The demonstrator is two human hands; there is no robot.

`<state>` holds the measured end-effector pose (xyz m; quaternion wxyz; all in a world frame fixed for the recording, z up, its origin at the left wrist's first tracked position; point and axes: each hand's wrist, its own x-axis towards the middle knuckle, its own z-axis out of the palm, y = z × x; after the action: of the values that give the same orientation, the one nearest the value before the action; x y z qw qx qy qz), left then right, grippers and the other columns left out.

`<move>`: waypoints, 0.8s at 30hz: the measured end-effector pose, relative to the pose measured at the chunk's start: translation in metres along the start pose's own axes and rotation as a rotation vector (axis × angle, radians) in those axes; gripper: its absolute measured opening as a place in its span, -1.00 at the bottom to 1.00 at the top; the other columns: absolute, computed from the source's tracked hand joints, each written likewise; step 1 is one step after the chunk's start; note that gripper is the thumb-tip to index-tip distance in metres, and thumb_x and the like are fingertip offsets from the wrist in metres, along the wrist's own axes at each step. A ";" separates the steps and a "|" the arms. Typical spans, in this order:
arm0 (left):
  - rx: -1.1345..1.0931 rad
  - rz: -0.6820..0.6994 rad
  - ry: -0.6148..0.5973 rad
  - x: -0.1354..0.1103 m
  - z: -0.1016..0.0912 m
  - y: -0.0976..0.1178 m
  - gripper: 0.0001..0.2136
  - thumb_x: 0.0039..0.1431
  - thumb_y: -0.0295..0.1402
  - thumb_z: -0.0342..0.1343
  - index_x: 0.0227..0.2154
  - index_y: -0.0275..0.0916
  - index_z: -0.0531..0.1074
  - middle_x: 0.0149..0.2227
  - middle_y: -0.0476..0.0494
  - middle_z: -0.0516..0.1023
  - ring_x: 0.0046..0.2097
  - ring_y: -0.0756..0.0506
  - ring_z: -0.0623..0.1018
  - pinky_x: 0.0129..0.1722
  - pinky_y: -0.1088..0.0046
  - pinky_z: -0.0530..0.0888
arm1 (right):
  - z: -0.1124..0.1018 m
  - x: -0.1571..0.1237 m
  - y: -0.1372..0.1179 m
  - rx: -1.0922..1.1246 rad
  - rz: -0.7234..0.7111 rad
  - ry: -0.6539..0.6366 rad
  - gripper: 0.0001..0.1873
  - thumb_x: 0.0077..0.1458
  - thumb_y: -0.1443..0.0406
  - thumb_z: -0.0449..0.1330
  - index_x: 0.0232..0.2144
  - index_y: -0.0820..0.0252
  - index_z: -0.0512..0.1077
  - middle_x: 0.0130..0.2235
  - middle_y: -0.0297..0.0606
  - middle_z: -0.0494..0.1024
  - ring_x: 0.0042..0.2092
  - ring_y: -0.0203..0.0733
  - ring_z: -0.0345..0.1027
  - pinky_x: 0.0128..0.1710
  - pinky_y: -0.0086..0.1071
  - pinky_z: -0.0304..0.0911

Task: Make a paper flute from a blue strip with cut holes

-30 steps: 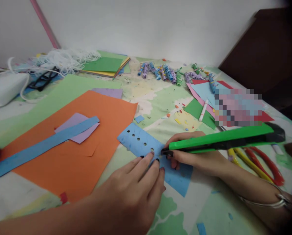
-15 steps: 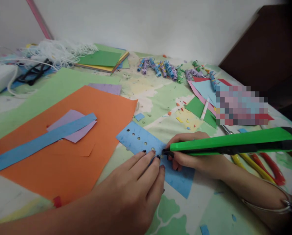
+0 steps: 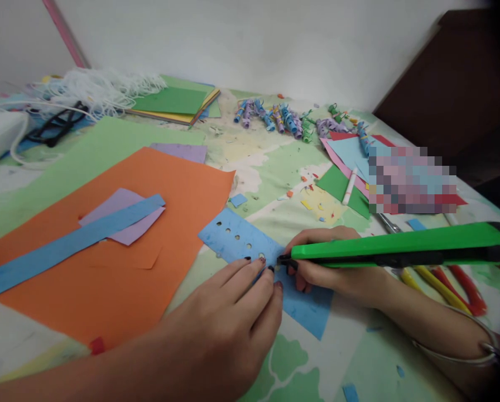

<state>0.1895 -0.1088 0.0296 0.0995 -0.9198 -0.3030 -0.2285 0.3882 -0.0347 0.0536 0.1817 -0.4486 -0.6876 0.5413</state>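
A blue strip of paper point(image 3: 233, 237) with a row of small cut holes lies slantwise on the tablecloth. My left hand point(image 3: 233, 312) rests on it, fingers stretched out and pressing it down near the last visible hole. In my right hand point(image 3: 321, 268) is a green utility knife point(image 3: 392, 244), gripped close to its front end. The knife's tip points at the paper just beside my left fingertips; the blade itself is too small to make out. Part of the strip is covered by both hands.
Left lie an orange sheet point(image 3: 183, 195), a purple piece point(image 3: 120, 240) and a long blue strip point(image 3: 66, 245). Scissors point(image 3: 442, 287) sit beneath my right forearm. Rolled paper pieces point(image 3: 289, 120) line the back. White string point(image 3: 107, 89) and glasses point(image 3: 57, 125) are at back left.
Both hands and the blue paper stay in place. The rear of the utility knife has dipped slightly.
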 end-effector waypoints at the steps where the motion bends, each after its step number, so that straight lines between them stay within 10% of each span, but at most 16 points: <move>1: 0.000 0.001 0.004 0.000 0.000 0.000 -0.74 0.19 -0.55 -0.13 -0.21 -0.38 0.46 -0.14 -0.33 0.55 -0.07 -0.22 0.52 -0.10 0.17 0.50 | 0.001 0.000 -0.001 -0.013 -0.006 0.011 -0.88 -0.11 0.45 0.16 -0.43 0.25 0.45 -0.60 -0.35 0.51 -0.55 -0.34 0.41 -0.54 -0.55 0.35; 24: -0.079 -0.036 0.030 0.004 0.000 -0.006 -0.79 0.15 -0.52 -0.04 -0.21 -0.36 0.45 -0.22 -0.28 0.54 -0.10 -0.18 0.49 -0.14 0.24 0.49 | 0.001 -0.002 -0.002 -0.029 -0.001 0.065 -0.88 -0.10 0.43 0.14 -0.43 0.24 0.45 -0.61 -0.36 0.51 -0.57 -0.35 0.39 -0.59 -0.57 0.31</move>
<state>0.1888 -0.1024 0.0317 0.0636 -0.9139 -0.3088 -0.2557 0.3874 -0.0370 0.0554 0.1976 -0.4683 -0.6893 0.5162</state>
